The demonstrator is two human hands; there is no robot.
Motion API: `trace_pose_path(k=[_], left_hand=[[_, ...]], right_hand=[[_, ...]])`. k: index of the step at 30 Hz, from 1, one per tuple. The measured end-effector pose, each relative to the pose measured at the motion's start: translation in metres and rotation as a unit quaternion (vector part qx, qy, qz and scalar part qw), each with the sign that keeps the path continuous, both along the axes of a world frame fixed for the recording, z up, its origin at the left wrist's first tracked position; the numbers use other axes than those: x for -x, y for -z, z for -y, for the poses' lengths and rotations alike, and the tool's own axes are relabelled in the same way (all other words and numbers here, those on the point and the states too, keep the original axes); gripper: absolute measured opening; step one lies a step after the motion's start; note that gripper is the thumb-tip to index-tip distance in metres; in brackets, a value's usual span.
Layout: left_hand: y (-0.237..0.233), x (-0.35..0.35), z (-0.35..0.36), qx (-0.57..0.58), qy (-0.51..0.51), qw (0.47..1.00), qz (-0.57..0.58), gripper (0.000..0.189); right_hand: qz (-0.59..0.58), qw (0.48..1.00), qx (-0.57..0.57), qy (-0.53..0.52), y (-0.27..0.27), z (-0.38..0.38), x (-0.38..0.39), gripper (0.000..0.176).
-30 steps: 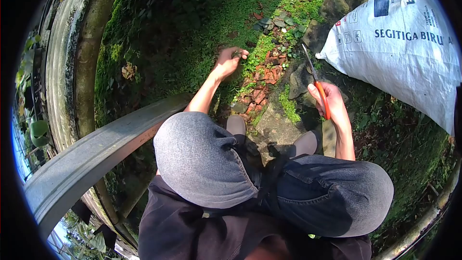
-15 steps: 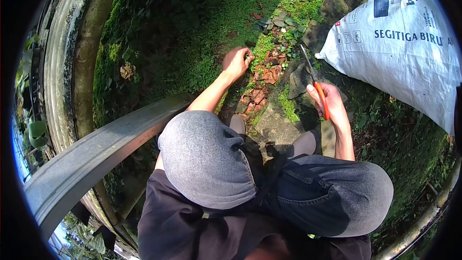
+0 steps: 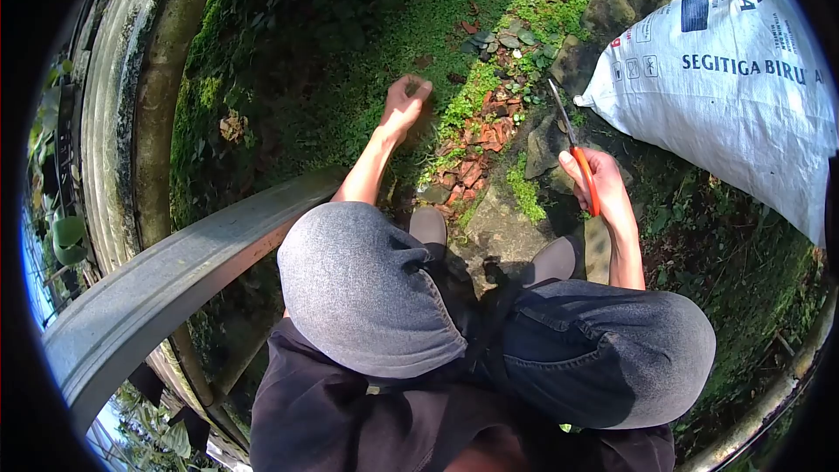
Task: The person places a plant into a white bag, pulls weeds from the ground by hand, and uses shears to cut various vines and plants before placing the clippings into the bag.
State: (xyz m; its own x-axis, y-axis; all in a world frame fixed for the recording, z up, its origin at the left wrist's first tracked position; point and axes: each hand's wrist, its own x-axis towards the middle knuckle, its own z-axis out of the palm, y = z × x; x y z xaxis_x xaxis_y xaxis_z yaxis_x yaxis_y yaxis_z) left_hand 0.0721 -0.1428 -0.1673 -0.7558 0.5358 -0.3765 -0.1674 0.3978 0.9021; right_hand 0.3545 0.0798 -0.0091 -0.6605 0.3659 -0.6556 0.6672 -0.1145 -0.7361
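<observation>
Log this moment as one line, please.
left hand: over low green plants, grasp unclear | right hand: holding orange-handled scissors | white sack: right of scissors, narrow end toward them

Left grip (image 3: 405, 107) stretched farther forward, blurred; right grip (image 3: 596, 180) clenched.

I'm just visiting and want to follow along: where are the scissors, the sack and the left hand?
Scissors (image 3: 584, 168): head view, on the orange handle.
Sack (image 3: 724, 109): head view, on the white side below the lettering.
Left hand (image 3: 401, 108): head view, mid-hand.
</observation>
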Motion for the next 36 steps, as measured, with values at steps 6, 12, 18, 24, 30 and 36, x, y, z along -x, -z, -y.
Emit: trace_pose_path(k=[6, 12, 18, 24, 30, 36], left_hand=[[-0.003, 0.006, 0.011, 0.052, 0.075, 0.995, -0.046, 0.016], [-0.012, -0.02, -0.011, 0.181, 0.188, 0.921, -0.291, 0.023], [0.006, -0.017, -0.01, 0.148, 0.229, 0.886, -0.376, 0.026], [0.002, -0.015, -0.01, 0.143, 0.22, 0.917, -0.301, 0.017], [-0.006, -0.011, -0.001, 0.072, 0.042, 0.993, -0.085, 0.018], [-0.029, 0.002, 0.038, 0.0, 0.061, 0.998, -0.007, 0.019]], right_hand=[[0.013, 1.0, -0.011, -0.003, 0.002, 0.0, 0.0, 0.045], [0.002, 1.0, -0.002, -0.008, 0.0, 0.001, 0.0, 0.046], [0.012, 1.0, -0.008, 0.008, 0.002, 0.0, -0.005, 0.046], [0.009, 1.0, -0.001, -0.003, 0.004, 0.0, -0.002, 0.045], [0.017, 1.0, 0.002, 0.001, 0.003, 0.0, -0.001, 0.045], [0.013, 1.0, 0.007, 0.027, 0.004, 0.0, -0.001, 0.046]])
